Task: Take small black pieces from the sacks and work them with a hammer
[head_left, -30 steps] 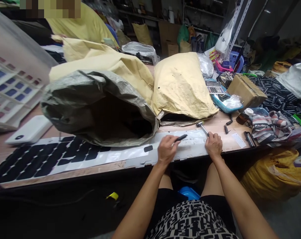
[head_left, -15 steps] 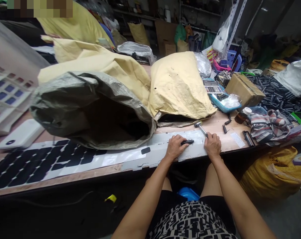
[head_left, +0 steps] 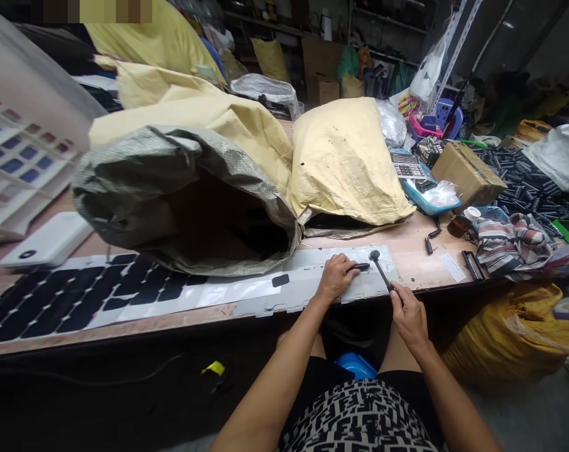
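Observation:
My right hand [head_left: 409, 314] is closed around the handle of a small hammer [head_left: 382, 271]. The hammer's round head is close to the board, just right of my left hand; whether they touch I cannot tell. With my left hand [head_left: 336, 276] I grip a short, dark, rod-like piece [head_left: 360, 266], whose end points right toward the hammer head. Both hands are at the front edge of the bench, over a light grey flat board [head_left: 308, 294]. Part of the dark piece is hidden under my fingers.
A grey-lined sack [head_left: 181, 141] gapes on the left, beside another yellow sack [head_left: 345, 157]. Black strips [head_left: 68, 301] and a white box [head_left: 49, 238] lie further left. Rightward are small dark pieces [head_left: 428, 246], a bottle [head_left: 461, 225], a striped cloth [head_left: 501, 242] and a carton [head_left: 468, 172].
My right hand has drawn back a little toward my body, and the hammer now stands more steeply, its head nearer the dark piece. My left hand keeps its grip. The whole view has shifted slightly.

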The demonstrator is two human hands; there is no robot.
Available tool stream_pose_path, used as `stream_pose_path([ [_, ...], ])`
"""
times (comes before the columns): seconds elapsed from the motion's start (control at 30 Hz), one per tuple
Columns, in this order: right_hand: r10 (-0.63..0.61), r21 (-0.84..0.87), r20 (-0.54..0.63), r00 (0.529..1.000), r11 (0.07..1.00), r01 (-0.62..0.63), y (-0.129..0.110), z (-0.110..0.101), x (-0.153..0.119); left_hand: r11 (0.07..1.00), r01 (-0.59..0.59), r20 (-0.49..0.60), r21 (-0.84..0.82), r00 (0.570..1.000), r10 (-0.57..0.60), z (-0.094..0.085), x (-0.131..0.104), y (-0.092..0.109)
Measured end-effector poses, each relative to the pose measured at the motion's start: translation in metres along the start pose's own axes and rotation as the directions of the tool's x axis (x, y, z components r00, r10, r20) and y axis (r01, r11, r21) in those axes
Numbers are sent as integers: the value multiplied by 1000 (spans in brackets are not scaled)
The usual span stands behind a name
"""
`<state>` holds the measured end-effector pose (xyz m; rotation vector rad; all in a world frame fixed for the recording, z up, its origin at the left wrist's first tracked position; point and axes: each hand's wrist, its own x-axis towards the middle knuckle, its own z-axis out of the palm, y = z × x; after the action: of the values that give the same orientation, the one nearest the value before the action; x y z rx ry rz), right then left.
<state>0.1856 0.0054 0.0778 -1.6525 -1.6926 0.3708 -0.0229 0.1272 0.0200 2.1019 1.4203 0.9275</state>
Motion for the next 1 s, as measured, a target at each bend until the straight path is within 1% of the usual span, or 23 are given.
stream_pose_path([
  [0.1,-8,23,-5,1000,1000,8,-2,5,-8,1000,-24,1,9,1000,24,0,0,0],
  [0.27,-5,-19,-7,1000,1000,5,4,14,-9,999,-29,-1,15,1000,29,1,0,-1],
  [0.37,-15,-15,-12,1000,1000,15,1,15,-9,1000,-25,5,11,1000,25,2,1,-1],
  [0.5,-45,-7,16,999,999,45,-8,19,-12,1000,-23,-2,9,1000,23,2,1,-1],
  [0.63,-50,-17,33,998,999,50,-6,24,-13,1000,-26,-10,10,1000,26,2,2,0],
  [0.73,-58,-75,15,998,995,59,3,20,2,1000,-15,-13,3,1000,15,2,2,0],
  [0.8,-46,-197,-10,999,980,43,12,16,22,1000,-11,-12,0,1000,11,2,3,0],
  [0.87,-13,-358,-48,999,934,-5,23,14,45,1000,-8,-11,0,1000,8,1,3,1],
  [0.93,24,-503,-62,998,863,-52,33,14,68,1000,-7,-9,1,1000,7,0,3,2],
  [1.0,36,-600,-68,997,797,-70,39,17,85,1000,-10,-5,2,1000,10,-1,3,3],
])
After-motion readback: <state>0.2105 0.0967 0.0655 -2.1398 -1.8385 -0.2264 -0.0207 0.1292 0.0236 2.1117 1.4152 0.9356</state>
